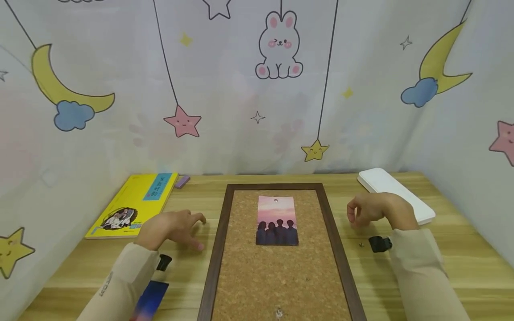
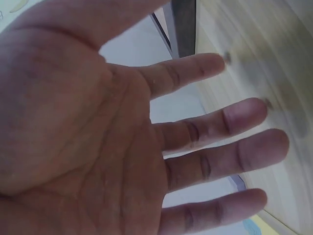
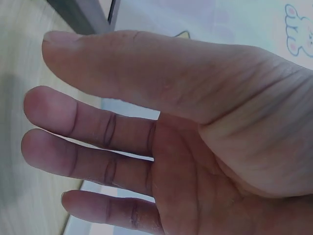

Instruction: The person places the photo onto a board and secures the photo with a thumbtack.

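While the left hand [image 1: 174, 228] and right hand [image 1: 375, 209], both unclenched and empty, flank one corkboard [image 1: 281, 276] bearing one silhouette photo [image 1: 277, 221], the left sleeve [image 1: 120, 278] partly hides one blue card [image 1: 152, 296]; nearby lie one yellow book [image 1: 134, 198] and one white case [image 1: 395, 191].

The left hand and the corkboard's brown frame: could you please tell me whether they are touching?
Apart: the head view shows a strip of bare tabletop between the left hand and the brown frame.
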The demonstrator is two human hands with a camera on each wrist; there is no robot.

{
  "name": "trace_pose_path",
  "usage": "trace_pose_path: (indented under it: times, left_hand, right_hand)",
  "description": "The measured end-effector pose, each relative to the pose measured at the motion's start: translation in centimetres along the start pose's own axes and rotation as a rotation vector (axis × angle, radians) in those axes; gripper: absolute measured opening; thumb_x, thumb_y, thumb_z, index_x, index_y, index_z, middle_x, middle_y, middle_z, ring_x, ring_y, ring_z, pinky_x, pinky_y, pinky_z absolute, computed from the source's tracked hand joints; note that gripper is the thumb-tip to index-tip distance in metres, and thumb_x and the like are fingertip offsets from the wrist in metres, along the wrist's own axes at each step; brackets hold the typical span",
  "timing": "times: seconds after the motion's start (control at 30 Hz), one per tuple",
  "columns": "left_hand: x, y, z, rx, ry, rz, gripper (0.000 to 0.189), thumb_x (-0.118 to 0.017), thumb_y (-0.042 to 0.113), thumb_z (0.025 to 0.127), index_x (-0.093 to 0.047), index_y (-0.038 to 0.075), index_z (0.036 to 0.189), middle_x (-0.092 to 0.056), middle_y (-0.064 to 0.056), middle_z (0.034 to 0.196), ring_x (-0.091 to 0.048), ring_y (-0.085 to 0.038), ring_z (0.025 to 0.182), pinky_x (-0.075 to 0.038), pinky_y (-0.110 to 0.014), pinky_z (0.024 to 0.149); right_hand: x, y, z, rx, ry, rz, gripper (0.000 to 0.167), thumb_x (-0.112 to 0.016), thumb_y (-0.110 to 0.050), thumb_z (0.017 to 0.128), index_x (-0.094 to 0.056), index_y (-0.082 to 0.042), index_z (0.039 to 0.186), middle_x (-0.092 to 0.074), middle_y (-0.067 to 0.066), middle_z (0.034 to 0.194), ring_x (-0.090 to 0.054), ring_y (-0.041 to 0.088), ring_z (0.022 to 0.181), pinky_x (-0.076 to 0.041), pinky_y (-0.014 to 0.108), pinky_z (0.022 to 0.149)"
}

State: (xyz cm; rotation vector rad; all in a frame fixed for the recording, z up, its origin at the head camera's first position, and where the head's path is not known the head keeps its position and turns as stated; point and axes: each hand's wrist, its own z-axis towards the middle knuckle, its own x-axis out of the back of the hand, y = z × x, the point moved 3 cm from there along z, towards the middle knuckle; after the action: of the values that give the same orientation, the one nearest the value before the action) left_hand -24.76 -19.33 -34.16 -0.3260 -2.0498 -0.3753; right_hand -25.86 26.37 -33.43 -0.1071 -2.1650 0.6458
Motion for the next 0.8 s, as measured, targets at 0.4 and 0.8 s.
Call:
trace_pose_path:
  times: [0.4, 0.8]
  left_hand:
    - [-1.2, -1.7, -1.4, 0.038, -0.027, -0.045, 0.064, -0.088, 0.04, 0.076, -0.048, 0.014, 0.12, -0.057, -0.014, 0.112, -0.056, -0.027, 0.094, -0.049, -0.051, 0.084]
    - [-3.0, -2.9, -2.7, 0.002, -0.01, -0.041, 0.066, -0.094, 0.021, 0.065, -0.042, 0.014, 0.105, -0.044, -0.008, 0.094, -0.05, -0.026, 0.087, -0.048, -0.048, 0.08]
  right_hand:
    - [-1.3, 1.2, -0.4, -0.017, -0.011, -0.031, 0.012, -0.074, -0.006, 0.082, -0.063, -0.011, 0.083, -0.058, -0.002, 0.075, -0.049, 0.012, 0.068, -0.038, 0.028, 0.061]
    - [-2.3, 1.4, -0.3, -0.103, -0.028, 0.007, 0.02, -0.077, -0.005, 0.081, -0.058, -0.01, 0.082, -0.058, 0.0, 0.074, -0.051, 0.011, 0.063, -0.032, 0.023, 0.056]
